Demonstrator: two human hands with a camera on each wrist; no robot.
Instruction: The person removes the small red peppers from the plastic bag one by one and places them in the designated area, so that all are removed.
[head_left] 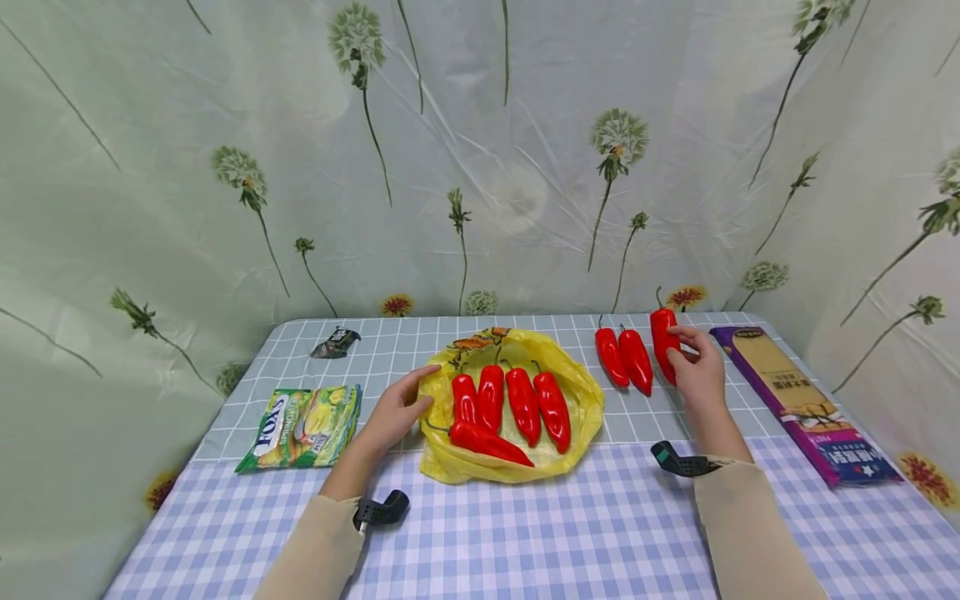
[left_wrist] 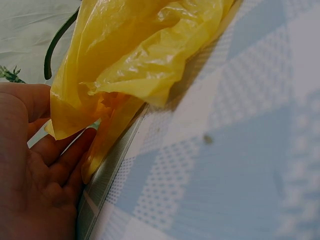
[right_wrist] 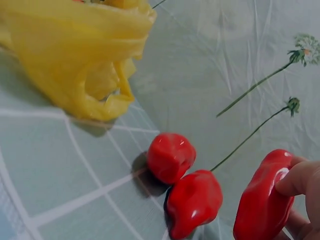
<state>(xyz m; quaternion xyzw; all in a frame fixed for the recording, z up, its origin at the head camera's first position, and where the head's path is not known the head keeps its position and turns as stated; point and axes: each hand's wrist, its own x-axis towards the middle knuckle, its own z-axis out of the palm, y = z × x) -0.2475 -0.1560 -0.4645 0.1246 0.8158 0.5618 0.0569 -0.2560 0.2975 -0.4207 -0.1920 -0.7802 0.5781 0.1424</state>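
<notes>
A yellow plastic bag (head_left: 588, 408) lies spread wide, with several red chili peppers (head_left: 522, 406) inside. At its left rim, my left hand (head_left: 393, 412) holds the edge; in the left wrist view the yellow plastic (left_wrist: 135, 75) passes between thumb and fingers. Over on the right, my right hand (head_left: 699, 367) pinches another red chili pepper (head_left: 663, 337), stem upward. The right wrist view shows the thumb against this glossy pepper (right_wrist: 265, 200). Two more red peppers (head_left: 635, 358) lie side by side just left of that hand.
Left of the bag lies a green Fox's candy packet (head_left: 306, 427), with a small black wrapper (head_left: 336, 342) behind it. A long purple pasta packet (head_left: 806, 404) lies along the right side. A checked cloth (head_left: 547, 533) covers the table's near part; a floral curtain (head_left: 510, 192) hangs behind.
</notes>
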